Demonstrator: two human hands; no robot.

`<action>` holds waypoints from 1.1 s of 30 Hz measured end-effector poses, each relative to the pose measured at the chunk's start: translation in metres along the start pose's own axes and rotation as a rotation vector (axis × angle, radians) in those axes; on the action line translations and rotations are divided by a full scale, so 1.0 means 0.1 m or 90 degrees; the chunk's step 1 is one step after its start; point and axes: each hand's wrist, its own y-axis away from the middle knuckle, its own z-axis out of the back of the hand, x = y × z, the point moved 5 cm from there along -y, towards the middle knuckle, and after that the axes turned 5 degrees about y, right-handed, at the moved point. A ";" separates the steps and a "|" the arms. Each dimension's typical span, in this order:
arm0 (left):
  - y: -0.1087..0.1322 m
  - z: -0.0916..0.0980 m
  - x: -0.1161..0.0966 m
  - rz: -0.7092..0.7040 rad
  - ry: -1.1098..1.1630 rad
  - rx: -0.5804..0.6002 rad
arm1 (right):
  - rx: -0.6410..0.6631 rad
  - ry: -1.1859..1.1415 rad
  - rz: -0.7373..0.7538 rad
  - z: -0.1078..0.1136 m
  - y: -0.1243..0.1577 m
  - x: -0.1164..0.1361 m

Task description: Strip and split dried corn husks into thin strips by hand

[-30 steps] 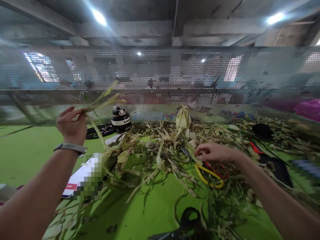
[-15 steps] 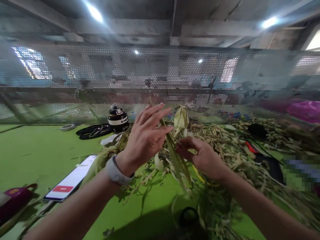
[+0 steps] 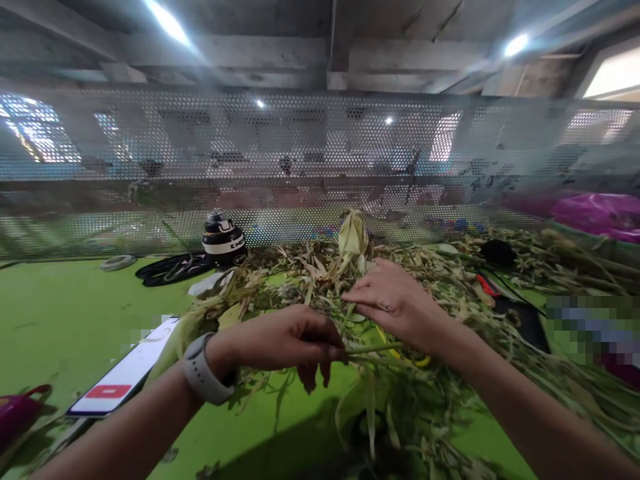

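Note:
My left hand (image 3: 295, 343) is palm-down over the green table, its thumb and fingers closed on thin green plant stems (image 3: 373, 348) that stick out to the right. From below the stems hang narrow pale leaves (image 3: 371, 403). Just above and to the right is my right hand (image 3: 395, 300), its fingers pressed together and pointing left. A short green stalk runs up to its fingertips; whatever they pinch is mostly hidden. Behind the right hand stands a pale, dried, bud-shaped bunch of leaves (image 3: 353, 239). Around both hands lies a heap of withered leaves and stems (image 3: 425, 273).
A phone (image 3: 127, 367) with a lit screen lies left of my left forearm. Farther back are a black bottle (image 3: 223, 240), a coiled black strap (image 3: 173, 268) and a white ring (image 3: 117, 263). A perforated screen (image 3: 310, 140) borders the table (image 3: 50, 320). A pink bag (image 3: 600, 215) sits right.
My left hand has come down and turned from raised with spread fingers to palm-down, closed on stems. My right hand has turned, its fingers now pointing left. The view has shifted slightly.

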 end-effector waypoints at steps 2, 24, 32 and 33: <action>-0.04 -0.01 0.08 0.009 0.118 -0.050 | -0.073 0.058 -0.027 0.11 0.02 0.04; -0.18 0.05 0.42 -0.174 0.535 -0.536 | 0.102 -0.115 -0.140 -0.19 0.02 0.13; -0.20 0.06 0.45 -0.214 0.588 -0.543 | 0.169 -0.103 -0.143 -0.30 0.04 0.16; -0.21 0.05 0.45 -0.218 0.571 -0.534 | 0.120 -0.140 -0.170 -0.24 0.03 0.13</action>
